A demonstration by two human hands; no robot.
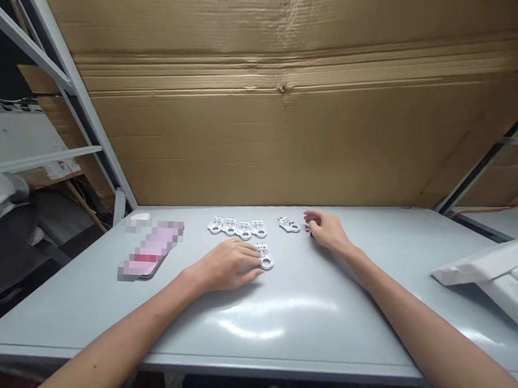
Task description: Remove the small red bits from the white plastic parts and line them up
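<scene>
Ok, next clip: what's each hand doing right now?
Left hand: open, touching a white plastic piece, not gripping it.
Right hand: curled beside a small dark thing; cannot tell if holding it.

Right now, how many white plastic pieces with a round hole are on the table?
6 white plastic pieces: four in a row, one against your left hand, one near your right hand. More could be hidden under your hands.

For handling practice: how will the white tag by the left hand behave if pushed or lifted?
Flat and thin, the white tag probably slides, not rolls. It seems light, and may resist pinching off the glossy table.
</scene>
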